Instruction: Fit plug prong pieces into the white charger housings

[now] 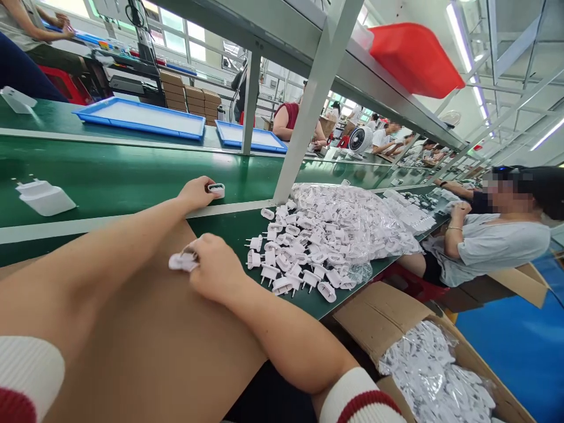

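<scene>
My left hand (196, 192) reaches over the green conveyor belt, its fingers closed on a white plug housing (216, 190) whose open end faces outward. Closer to me, my right hand (217, 267) grips a white plug part (180, 262) above a brown cardboard surface (167, 341); its exact shape is partly covered by my fingers. To the right of both hands lies a heap of loose white plug housings (291, 241), many with pins showing. A clear plastic bag (365, 217) full of similar parts spreads out behind the heap.
A white two-pin charger (46, 198) lies on the belt (118, 170) at left. Blue-rimmed trays (145, 117) stand beyond it. A metal post (304, 111) rises near the heap. A person (497, 235) sits at right, beside an open carton (388, 317) of bagged parts.
</scene>
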Demonstrator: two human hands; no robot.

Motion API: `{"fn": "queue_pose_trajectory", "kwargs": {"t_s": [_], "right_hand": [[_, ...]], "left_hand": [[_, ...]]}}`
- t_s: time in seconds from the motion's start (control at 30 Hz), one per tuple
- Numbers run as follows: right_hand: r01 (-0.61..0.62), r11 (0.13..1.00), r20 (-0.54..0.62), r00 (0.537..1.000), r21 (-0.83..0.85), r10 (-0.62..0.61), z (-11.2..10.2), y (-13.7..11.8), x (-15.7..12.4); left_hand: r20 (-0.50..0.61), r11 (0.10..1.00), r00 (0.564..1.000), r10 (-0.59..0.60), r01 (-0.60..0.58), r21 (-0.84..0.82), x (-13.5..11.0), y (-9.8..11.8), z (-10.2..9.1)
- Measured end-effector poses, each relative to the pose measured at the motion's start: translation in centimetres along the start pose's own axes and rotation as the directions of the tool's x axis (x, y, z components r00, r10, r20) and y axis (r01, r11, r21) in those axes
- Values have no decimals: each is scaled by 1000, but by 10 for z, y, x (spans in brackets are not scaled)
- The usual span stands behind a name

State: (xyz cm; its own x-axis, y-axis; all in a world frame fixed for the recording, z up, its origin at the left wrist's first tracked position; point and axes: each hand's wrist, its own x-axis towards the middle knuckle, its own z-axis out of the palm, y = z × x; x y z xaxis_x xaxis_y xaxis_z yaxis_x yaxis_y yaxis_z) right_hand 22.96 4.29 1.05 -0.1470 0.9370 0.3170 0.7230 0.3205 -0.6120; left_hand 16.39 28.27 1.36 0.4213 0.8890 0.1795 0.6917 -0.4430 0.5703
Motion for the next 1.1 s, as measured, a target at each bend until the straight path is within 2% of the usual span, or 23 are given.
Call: {"fn": "queue_pose_trajectory", "kwargs": {"t_s": [0.03,0.07,0.1,0.17,0.23,0.27,0.3,0.37,0.43,0.53,0.6,0.67,0.73,0.8,0.93,1.1], "right_hand": [[-76,979,-90,991,187,94,0,2,4],[-135,910,-150,967,392,208,0,4,7],[-170,793,-162,933,585,320,0,5,11],[-192,481,-71,877,856,475,-1,5,16],[-201,199,71,851,959,520,-4,3,18],[-211,95,134,846,973,516,-5,2,17],[-227,19,186,843,974,505,-6,0,15],[-265,-51,257,843,963,472,-7,-3,11],[-299,-51,289,844,953,451,-7,-4,7],[-334,15,297,855,942,425,-3,-5,2],[-326,107,260,879,939,400,0,-5,-1],[-284,254,180,913,924,367,3,-5,-3],[-228,408,88,938,884,334,5,-6,-5],[-166,515,14,958,841,285,6,-7,-7],[-32,627,-92,982,779,164,5,-6,-8],[55,767,-202,974,640,98,3,-8,-9]], "left_hand": [[-10,1000,1000,1,-1,25,-13,1,-6],[-13,999,1000,10,-9,42,-28,2,-13],[-11,999,1000,24,-24,45,-45,4,-20],[23,999,999,48,-49,7,-82,5,-36],[77,999,997,31,-28,-38,-123,3,-50],[103,998,994,29,-23,-60,-143,2,-56],[117,997,993,30,-22,-76,-162,1,-60],[116,994,993,26,-13,-107,-197,-2,-63],[106,988,994,-8,24,-150,-223,-5,-62],[137,970,991,-11,44,-241,-243,-10,-58],[151,963,986,66,-23,-269,-247,-15,-55],[143,962,981,133,-93,-257,-246,-19,-54],[135,961,978,162,-125,-246,-245,-21,-53],[140,958,975,173,-133,-255,-245,-21,-52],[141,958,974,180,-141,-252,-246,-20,-52],[126,957,972,200,-166,-240,-247,-22,-51]]}}
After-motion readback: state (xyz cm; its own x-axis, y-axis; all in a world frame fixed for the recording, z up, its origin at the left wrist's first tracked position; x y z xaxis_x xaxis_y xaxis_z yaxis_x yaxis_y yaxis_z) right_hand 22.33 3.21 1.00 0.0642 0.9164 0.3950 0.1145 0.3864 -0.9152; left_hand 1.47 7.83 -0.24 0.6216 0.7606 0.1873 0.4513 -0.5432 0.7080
